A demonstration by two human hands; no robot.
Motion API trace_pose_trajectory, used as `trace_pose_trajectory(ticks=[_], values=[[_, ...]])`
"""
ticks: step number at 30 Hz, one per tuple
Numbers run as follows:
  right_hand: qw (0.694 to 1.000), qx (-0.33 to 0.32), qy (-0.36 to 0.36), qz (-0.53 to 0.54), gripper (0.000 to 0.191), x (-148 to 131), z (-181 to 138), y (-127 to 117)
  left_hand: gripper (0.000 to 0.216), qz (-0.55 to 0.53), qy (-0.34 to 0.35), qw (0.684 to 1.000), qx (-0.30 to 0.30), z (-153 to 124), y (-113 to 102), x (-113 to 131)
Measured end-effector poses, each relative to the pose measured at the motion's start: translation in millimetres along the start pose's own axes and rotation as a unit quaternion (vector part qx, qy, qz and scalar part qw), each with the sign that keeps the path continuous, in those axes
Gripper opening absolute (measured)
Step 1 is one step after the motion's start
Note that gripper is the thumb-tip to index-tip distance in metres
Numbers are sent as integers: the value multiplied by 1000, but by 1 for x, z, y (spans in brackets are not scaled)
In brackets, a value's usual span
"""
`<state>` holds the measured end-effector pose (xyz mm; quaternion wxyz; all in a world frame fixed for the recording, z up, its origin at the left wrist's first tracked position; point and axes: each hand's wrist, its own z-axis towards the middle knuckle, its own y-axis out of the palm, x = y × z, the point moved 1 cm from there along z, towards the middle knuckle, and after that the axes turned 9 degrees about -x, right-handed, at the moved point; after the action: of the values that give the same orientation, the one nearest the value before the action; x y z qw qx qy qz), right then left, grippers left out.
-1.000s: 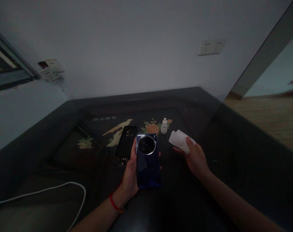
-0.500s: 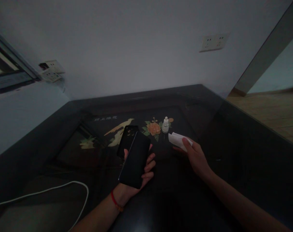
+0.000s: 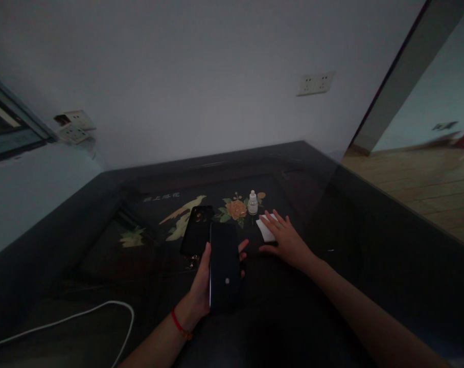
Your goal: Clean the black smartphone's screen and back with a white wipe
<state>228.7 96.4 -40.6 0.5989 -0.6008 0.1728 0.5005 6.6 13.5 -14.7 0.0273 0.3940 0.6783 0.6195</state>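
Note:
A dark smartphone [image 3: 224,258] lies in my left hand [image 3: 201,286], the thumb along one edge and the fingertips round the other. My right hand [image 3: 289,243] rests with fingers spread over a folded white tissue [image 3: 265,231] on the dark table. Just beyond the tissue stands a small white-capped dropper bottle [image 3: 252,203], upright. Behind and left of the phone is a black phone case [image 3: 196,230], lying flat with a small metallic charm at its near end.
The glossy dark table [image 3: 316,317] has inlaid flowers and birds. A white cable [image 3: 82,312] curves across its left front. Wall sockets [image 3: 315,84] sit above the back edge, and more sockets [image 3: 74,127] are at the left corner.
My right hand has set the tissue down on the table, and its fingers have opened over it. The phone in my left hand has turned more upright in view. The camera has shifted slightly.

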Motion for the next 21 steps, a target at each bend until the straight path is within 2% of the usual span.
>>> trace_pose_trajectory(ticks=[1,3,5,6,8,10,13,15,18,21], values=[[1000,3,0,9,69,-8,-1,-2,68,6,2,1000,-5,1,-1,-1],[999,5,7,42,54,-26,-5,-1,63,17,31,999,-26,3,-3,-2],[995,-20,23,94,41,-44,-11,5,61,41,46,997,-43,4,-3,-2],[991,-44,32,124,42,-52,-14,11,61,62,50,996,-41,4,-2,-2],[979,-91,47,178,47,-64,-20,23,64,120,76,990,-10,3,0,-1],[954,-106,91,267,47,-70,-23,34,67,193,138,970,56,2,2,0],[907,-81,158,382,57,-73,-25,44,71,269,209,928,153,3,2,-2],[906,-57,151,392,63,-75,-25,46,73,295,221,912,180,6,0,-8],[910,-8,120,396,63,-78,-27,47,74,344,209,899,174,12,1,-19],[875,5,156,458,61,-78,-29,45,74,409,192,879,151,17,10,-22]])
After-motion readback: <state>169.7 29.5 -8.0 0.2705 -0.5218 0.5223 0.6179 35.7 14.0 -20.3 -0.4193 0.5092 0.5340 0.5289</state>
